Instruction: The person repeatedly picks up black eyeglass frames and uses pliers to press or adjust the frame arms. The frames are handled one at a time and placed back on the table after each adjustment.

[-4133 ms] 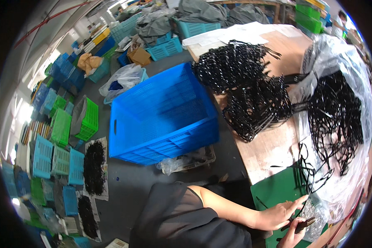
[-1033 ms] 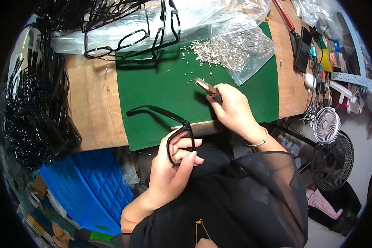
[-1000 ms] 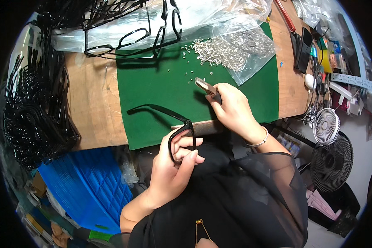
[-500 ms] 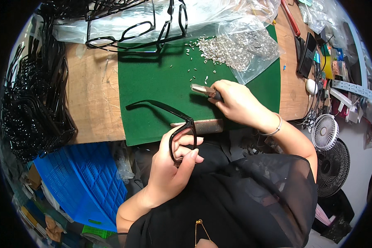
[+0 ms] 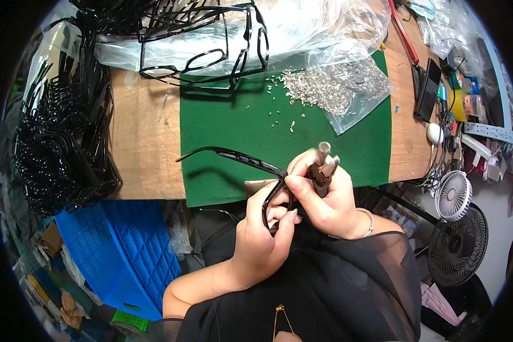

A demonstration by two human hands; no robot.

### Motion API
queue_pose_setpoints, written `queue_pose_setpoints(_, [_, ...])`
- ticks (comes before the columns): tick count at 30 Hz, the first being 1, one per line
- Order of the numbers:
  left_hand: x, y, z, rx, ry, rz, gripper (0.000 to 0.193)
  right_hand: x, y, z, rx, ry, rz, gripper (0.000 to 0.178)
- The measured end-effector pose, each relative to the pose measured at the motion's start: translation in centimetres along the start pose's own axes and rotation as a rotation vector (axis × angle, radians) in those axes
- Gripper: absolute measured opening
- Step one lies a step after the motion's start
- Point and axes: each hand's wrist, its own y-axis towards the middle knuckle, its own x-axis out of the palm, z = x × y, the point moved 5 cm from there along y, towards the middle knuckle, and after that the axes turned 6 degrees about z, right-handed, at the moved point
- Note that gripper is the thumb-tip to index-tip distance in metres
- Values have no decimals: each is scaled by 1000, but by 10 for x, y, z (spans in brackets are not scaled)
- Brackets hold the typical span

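My left hand [image 5: 265, 245] is wrapped round the rim of a black eyeglass frame [image 5: 248, 162], one temple of which is swung out to the left. My right hand [image 5: 330, 205] grips pliers [image 5: 320, 172] with their blurred metal jaws pointing up and away. Its thumb and forefinger meet the frame at the hinge corner. Beneath lies a green mat [image 5: 228, 125], where many tiny silvery parts [image 5: 308, 88] spill from a clear plastic bag [image 5: 353, 94]. A narrow block [image 5: 257, 187] at the mat's near edge is mostly hidden by my left hand.
Black eyeglass frames [image 5: 242, 57] lie on plastic sheeting at the back, and a dense heap of black frames [image 5: 65, 142] covers the left side. A blue crate [image 5: 125, 251] stands below the table's left edge. A phone [image 5: 427, 91] and two fans [image 5: 453, 196] are at right.
My right hand has come left and nearer with the pliers, turning their jaws upward, and now touches the eyeglass frame. The view has shifted slightly.
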Motion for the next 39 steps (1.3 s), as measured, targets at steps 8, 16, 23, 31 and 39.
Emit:
queue_pose_setpoints(8, [-5, 1, 3, -215, -88, -161, 47, 4, 3, 7, 612, 366, -168, 16])
queue_pose_setpoints(16, [-10, -1, 16, -273, -148, -237, 45, 6, 1, -10, 600, 315, -180, 15])
queue_pose_setpoints(23, [-9, -4, 19, -287, -103, -242, 46, 4, -1, -7, 590, 277, -215, 17])
queue_pose_setpoints(31, [-19, -6, 24, -474, -492, -249, 43, 4, 3, -12, 429, 240, -263, 19])
queue_pose_setpoints(39, [-36, -15, 37, -417, -233, -247, 35, 5, -2, -24, -123, -502, -740, 20])
